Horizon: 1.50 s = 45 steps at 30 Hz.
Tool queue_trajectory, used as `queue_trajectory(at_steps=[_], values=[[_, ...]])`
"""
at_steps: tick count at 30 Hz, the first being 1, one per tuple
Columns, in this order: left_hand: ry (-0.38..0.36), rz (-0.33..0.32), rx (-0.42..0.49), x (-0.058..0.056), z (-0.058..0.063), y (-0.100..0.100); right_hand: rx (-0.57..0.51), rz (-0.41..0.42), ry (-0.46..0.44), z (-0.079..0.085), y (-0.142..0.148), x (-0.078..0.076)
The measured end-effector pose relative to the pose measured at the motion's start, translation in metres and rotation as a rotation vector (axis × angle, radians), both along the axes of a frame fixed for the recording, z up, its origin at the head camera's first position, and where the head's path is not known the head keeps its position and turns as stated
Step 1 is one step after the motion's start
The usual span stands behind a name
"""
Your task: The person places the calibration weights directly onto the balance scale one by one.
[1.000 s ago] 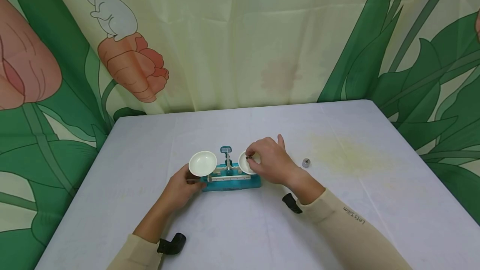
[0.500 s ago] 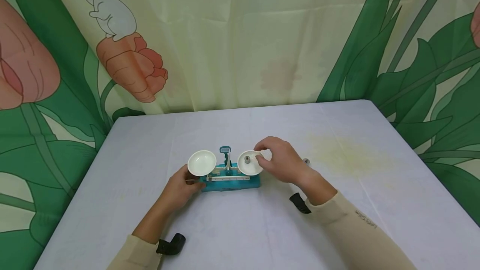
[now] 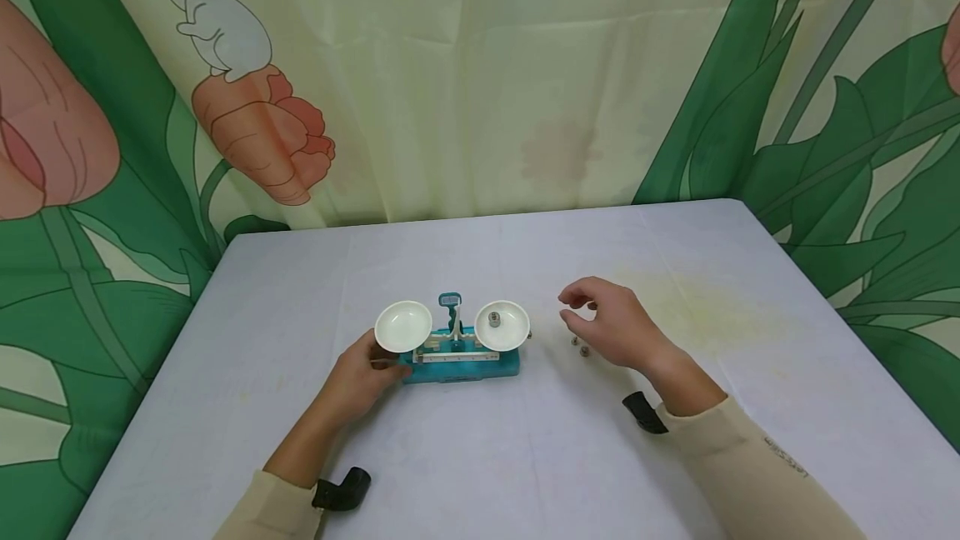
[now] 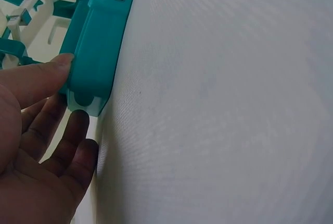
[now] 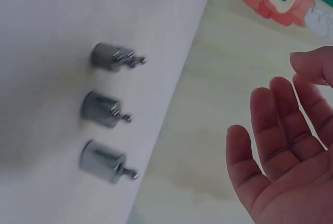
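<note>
A teal balance scale (image 3: 465, 368) with two white pans stands on the table. A metal weight (image 3: 494, 319) sits in its right pan (image 3: 513, 337); the left pan (image 3: 403, 326) holds nothing. My left hand (image 3: 358, 380) grips the left end of the base, and the left wrist view shows its thumb (image 4: 47, 81) pressed on the teal base (image 4: 96, 52). To the right of the scale, my right hand (image 3: 618, 323) hovers over the table with fingers loosely bent, holding nothing. Three knobbed metal weights (image 5: 102, 161) stand in a row near it in the right wrist view.
White cloth covers the table (image 3: 480, 457). Behind it hangs a printed curtain (image 3: 495, 107) with a rabbit and plants. Small weights (image 3: 584, 351) show partly beneath the right hand in the head view.
My right hand has let go of the weight in the right pan and drawn back to the right, over the other weights. The left hand keeps its grip on the base.
</note>
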State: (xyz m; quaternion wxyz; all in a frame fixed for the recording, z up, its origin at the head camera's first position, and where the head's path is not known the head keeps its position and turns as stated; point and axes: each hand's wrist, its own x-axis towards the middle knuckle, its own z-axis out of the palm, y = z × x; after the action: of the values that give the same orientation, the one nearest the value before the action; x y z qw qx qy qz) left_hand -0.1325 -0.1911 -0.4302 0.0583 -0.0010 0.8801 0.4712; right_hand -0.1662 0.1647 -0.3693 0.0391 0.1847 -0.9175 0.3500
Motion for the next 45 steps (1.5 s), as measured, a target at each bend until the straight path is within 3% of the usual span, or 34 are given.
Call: queue_trajectory(at_steps=[15, 45], values=[[-0.008, -0.004, 0.002, -0.001, -0.002, -0.001, 0.023, -0.066, -0.125, -0.024, 0.041, 0.007], [-0.025, -0.003, 0.014, 0.002, 0.004, -0.001, 0.184, 0.025, -0.194, -0.036, 0.042, 0.007]])
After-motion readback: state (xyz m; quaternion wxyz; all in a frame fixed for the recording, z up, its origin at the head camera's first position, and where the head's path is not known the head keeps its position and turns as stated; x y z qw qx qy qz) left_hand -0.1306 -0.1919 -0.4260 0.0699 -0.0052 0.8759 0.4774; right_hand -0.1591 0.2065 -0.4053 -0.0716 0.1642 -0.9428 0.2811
